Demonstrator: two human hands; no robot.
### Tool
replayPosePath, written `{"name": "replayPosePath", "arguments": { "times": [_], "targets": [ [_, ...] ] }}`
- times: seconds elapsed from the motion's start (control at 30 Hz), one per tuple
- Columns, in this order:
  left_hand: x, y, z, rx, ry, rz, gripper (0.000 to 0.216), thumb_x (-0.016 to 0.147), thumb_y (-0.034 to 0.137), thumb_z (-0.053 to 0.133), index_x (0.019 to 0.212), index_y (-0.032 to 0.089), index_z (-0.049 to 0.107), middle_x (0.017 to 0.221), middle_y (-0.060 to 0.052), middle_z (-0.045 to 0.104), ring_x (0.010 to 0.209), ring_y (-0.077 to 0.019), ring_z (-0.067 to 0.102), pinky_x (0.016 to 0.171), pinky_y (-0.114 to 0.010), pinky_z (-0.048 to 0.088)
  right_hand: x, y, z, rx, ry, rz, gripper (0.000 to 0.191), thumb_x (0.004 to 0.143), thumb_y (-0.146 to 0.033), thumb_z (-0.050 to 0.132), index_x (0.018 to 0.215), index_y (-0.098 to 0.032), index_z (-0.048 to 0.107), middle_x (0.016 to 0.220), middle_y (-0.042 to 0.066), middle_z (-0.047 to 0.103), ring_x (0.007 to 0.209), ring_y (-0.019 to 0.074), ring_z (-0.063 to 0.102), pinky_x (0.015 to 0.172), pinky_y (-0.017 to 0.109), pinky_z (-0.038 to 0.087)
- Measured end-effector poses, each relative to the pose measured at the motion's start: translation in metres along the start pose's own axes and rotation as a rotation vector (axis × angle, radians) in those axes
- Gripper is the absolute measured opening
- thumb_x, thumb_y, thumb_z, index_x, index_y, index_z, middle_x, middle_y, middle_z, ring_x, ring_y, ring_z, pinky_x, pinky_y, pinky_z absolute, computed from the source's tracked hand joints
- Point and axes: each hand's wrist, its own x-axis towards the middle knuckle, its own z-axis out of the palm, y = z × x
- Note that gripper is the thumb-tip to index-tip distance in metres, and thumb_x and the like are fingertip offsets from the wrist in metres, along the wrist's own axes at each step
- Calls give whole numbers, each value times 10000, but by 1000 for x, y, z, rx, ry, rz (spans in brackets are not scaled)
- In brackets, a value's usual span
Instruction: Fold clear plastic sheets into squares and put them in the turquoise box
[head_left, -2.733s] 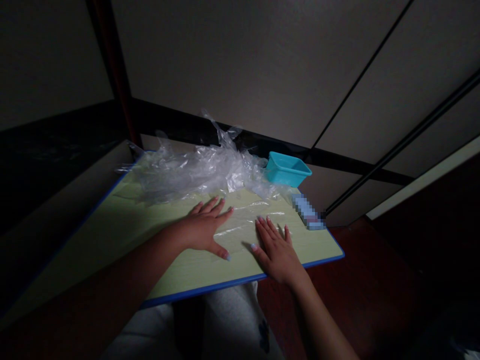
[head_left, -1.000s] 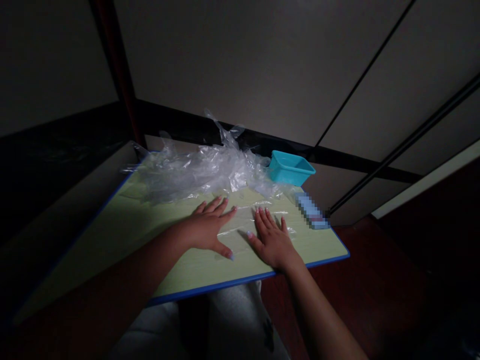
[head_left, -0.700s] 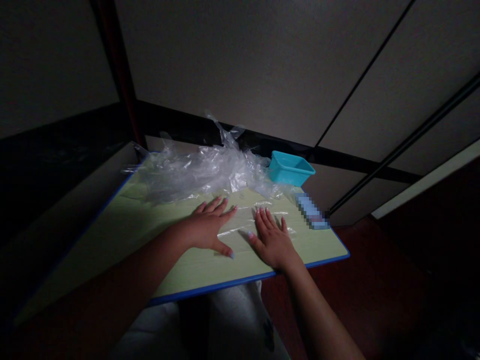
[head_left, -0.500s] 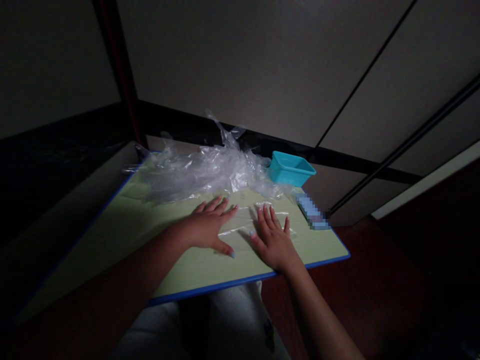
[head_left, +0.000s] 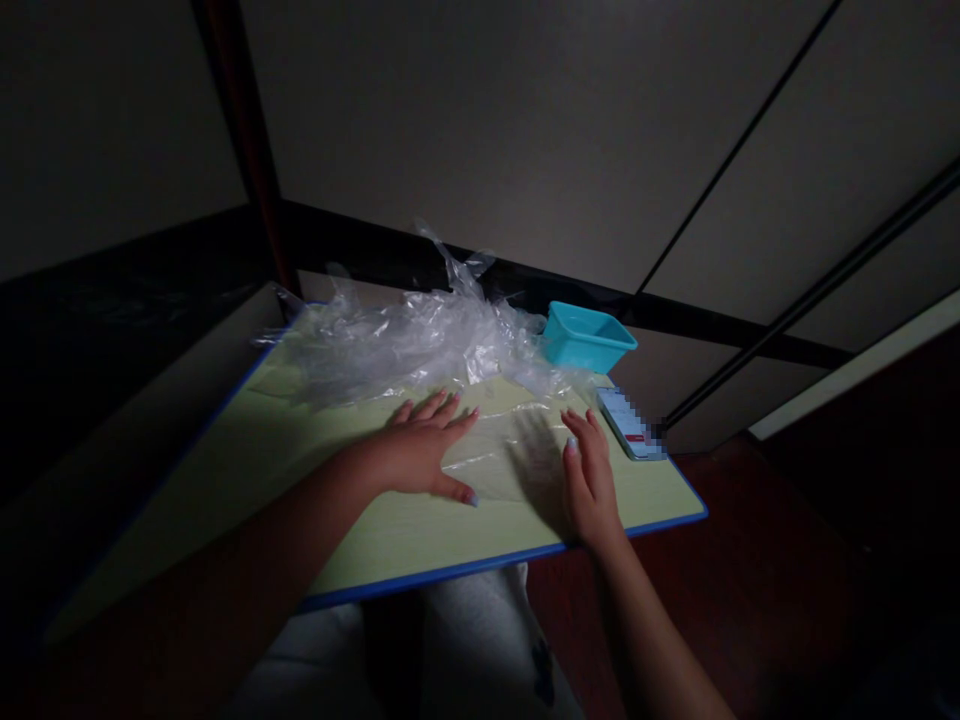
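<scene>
My left hand (head_left: 420, 450) lies flat with fingers spread on a clear plastic sheet (head_left: 510, 455) that is smoothed out on a pale green table (head_left: 225, 470) with a blue edge. My right hand (head_left: 592, 480) is open, turned on its edge with fingers straight, at the sheet's right side near a phone (head_left: 628, 425). Whether it touches the sheet I cannot tell.
A heap of crumpled clear plastic bags (head_left: 390, 340) fills the table's far side. A turquoise plastic tub (head_left: 589, 338) stands at the far right corner. Dark walls rise close behind, and a dark red floor lies to the right.
My right hand has moved to the right and turned from flat on the sheet onto its edge. My left hand has stayed in place.
</scene>
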Motion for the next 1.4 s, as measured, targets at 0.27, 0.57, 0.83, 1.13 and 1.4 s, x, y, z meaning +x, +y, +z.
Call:
{"name": "replayPosePath", "arguments": {
  "times": [0.27,0.57,0.83,1.13,1.4],
  "targets": [
    [-1,-1,0,-21,5,17,1134,518,839,456,1415,240,108,1472,-150,33,1337,-334,-53,1025,-545,53,-41,-12,-28,-81,-124,-171,269,837,-300,433,1039,-226,594,1264,78,474,1289,272,255,1021,509,230],
    [0,-3,-2,-43,-24,-12,1050,604,804,427,1417,229,92,1470,-132,-23,1337,-321,-69,1026,-538,88,-56,-8,-26,-235,-366,-274,373,879,-279,346,1212,-280,515,1334,22,445,1314,252,225,1033,575,88],
    [0,-3,-3,-49,-19,-13,960,681,787,334,1417,207,121,1474,-109,-4,1341,-294,-76,1036,-518,98,-52,-13,-22,-281,-398,-290,359,889,-294,349,1207,-244,508,1354,25,422,1318,235,219,1042,570,19],
    [0,-2,-5,-57,-19,-16,968,689,788,314,1418,184,111,1475,-111,-1,1343,-293,-68,1036,-525,93,-51,-8,-22,-306,-368,-272,356,888,-270,352,1213,-234,493,1339,26,442,1316,231,222,1044,560,36],
    [1,-4,-5,-68,39,9,841,742,733,335,1399,222,212,1476,-118,56,1345,-302,-30,1030,-529,104,-48,-4,-26,-276,-397,-329,357,889,-265,366,1229,-237,469,1310,38,476,1301,240,260,1025,594,15]
  ]
}}
